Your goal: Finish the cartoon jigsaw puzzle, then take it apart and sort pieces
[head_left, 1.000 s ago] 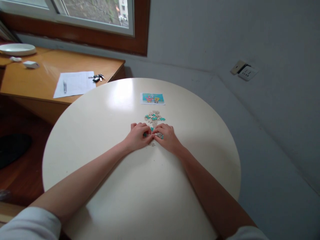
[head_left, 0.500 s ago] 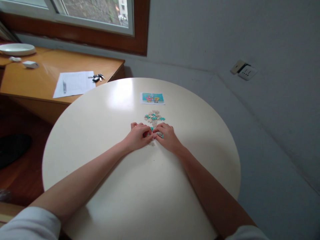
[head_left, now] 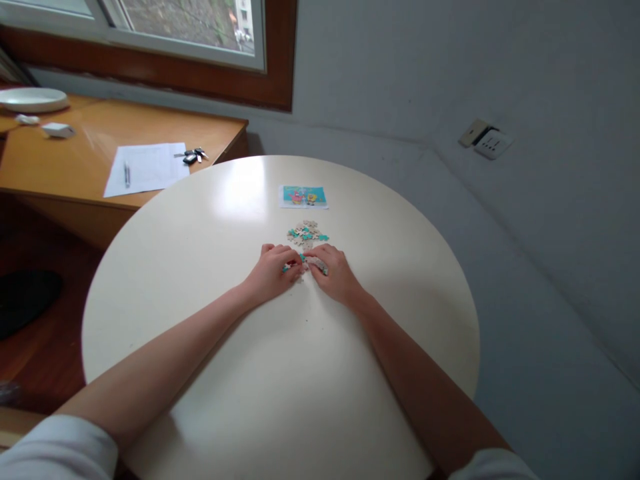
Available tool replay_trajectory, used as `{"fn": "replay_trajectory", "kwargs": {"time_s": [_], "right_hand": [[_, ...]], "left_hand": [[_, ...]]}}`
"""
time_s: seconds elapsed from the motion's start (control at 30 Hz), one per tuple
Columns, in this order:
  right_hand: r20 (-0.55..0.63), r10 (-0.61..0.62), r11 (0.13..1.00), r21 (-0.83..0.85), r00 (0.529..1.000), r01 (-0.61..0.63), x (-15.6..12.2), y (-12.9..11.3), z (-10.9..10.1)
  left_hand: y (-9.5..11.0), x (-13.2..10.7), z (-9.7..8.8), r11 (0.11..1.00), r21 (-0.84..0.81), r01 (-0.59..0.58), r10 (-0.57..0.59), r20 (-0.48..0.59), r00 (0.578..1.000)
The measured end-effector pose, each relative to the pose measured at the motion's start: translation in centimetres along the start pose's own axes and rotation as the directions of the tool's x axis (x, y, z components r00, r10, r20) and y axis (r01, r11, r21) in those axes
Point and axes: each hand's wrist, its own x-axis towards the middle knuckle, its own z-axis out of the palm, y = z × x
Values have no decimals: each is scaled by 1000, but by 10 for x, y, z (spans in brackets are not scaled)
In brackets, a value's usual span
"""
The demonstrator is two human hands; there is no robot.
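Both hands meet over small jigsaw puzzle pieces on the white round table (head_left: 280,393). My left hand (head_left: 276,270) curls its thumb and fingers around some pieces, closed at the fingertips. Opposite it, my right hand (head_left: 334,270) is closed in the same way, its fingertips almost touching the left ones. Teal and pale bits show between and under the fingers; which piece each hand grips is partly hidden. Just beyond the hands lies a loose heap of puzzle pieces (head_left: 305,233), some teal, some grey-backed. Farther back rests a picture card (head_left: 303,197) with a pink and a yellow cartoon figure.
A wooden desk (head_left: 85,170) stands at the back left. On it are a paper sheet (head_left: 150,170) with a pen (head_left: 127,175), keys (head_left: 193,155), a white box (head_left: 59,130) and a white round dish (head_left: 33,100). A wall socket (head_left: 493,143) is at right.
The thumbs have shifted slightly, and a pale piece below the fingertips is now nearer to the hands. The heap and the card stay in place; the view has moved a little.
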Motion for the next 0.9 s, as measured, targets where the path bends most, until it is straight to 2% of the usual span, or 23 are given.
{"fn": "replay_trajectory", "kwargs": {"time_s": [0.13, 0.33, 0.5, 0.67, 0.9], "right_hand": [[25, -59, 998, 5, 998, 59, -1, -4, -1], [-3, -26, 998, 63, 1000, 27, 1, -6, -4], [-57, -4, 983, 185, 998, 15, 2, -6, -4], [-118, 71, 972, 231, 990, -42, 2, -8, -5], [-153, 20, 997, 82, 988, -8, 1, -9, -6]], "left_hand": [[-2, 0, 1, 982, -182, 48, -67, -96, 993], [-3, 0, 2, 923, -366, 119, -154, -69, 986], [-2, 1, 0, 913, -383, 136, -191, -108, 976], [-2, 1, 2, 921, -366, 132, -186, -115, 976], [-5, 1, 5, 911, -387, 144, -200, -110, 973]]}}
